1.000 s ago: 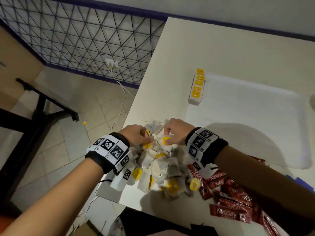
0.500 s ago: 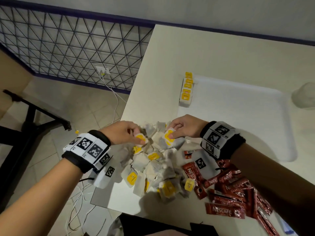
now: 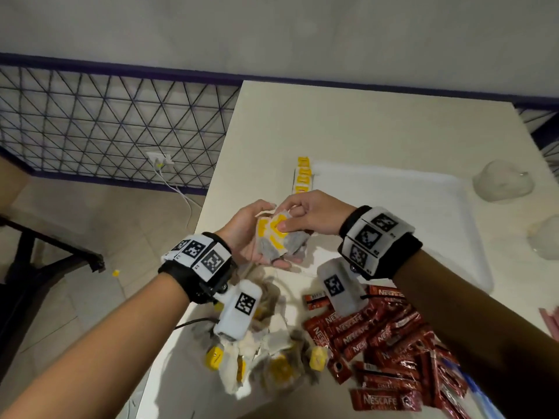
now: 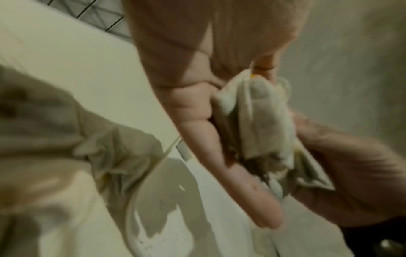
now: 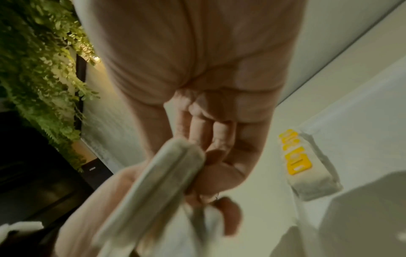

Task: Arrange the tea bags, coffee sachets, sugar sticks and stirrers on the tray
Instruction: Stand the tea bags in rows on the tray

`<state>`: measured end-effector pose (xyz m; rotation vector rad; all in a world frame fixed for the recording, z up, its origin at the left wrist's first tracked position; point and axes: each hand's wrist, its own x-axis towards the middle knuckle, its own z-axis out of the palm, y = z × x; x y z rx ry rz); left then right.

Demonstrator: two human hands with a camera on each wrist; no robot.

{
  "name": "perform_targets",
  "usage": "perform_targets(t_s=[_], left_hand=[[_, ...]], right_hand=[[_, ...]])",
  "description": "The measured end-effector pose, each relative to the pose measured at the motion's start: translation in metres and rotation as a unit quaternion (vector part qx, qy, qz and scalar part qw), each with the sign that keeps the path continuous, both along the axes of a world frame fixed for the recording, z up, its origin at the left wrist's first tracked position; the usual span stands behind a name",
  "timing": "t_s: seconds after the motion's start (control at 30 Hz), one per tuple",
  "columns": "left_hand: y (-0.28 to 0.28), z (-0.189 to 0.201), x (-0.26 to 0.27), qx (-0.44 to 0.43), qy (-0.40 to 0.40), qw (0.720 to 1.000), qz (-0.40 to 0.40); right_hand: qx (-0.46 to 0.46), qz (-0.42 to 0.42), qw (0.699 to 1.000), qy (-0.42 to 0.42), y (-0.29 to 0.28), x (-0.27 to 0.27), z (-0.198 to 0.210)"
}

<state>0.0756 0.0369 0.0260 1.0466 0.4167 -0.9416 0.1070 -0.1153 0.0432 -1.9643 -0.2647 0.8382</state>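
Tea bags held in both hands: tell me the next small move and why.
Probably carry the held tea bags forward and lay them at the near end of the row of tea bags along the tray's left edge. The left hand cups the stack, the right hand pinches it, and loose bags remain on the table.

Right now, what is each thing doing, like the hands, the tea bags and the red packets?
Left hand: cupped, holding a small stack of yellow-tagged tea bags.
Right hand: pinching the same stack.
Row of yellow-tagged tea bags: lined up at the white plastic tray's left edge.
Loose tea bag pile: jumbled on the table.
Red Nescafe coffee sachets: scattered, off the tray.
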Motion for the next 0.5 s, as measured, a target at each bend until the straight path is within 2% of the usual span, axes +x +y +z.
perform_targets(t_s=[0.1, 0.27, 0.5], left_hand=[[-0.007, -0.008, 0.006, -0.015, -0.005, 1.000, -0.020], [-0.011, -0.021, 0.011, 0.097, -0.096, 0.990, -0.047], [0.011, -0.047, 0.031, 0.211, -0.164, 0.960, -0.085]], right_hand=[[-0.007, -0.063, 0.998, -0.025, -0.002, 0.003, -0.007], [-0.003, -0.170, 0.985, -0.031, -0.015, 0.013, -0.025], [-0.013, -0.206, 0.978, 0.020, -0.033, 0.027, -0.040]])
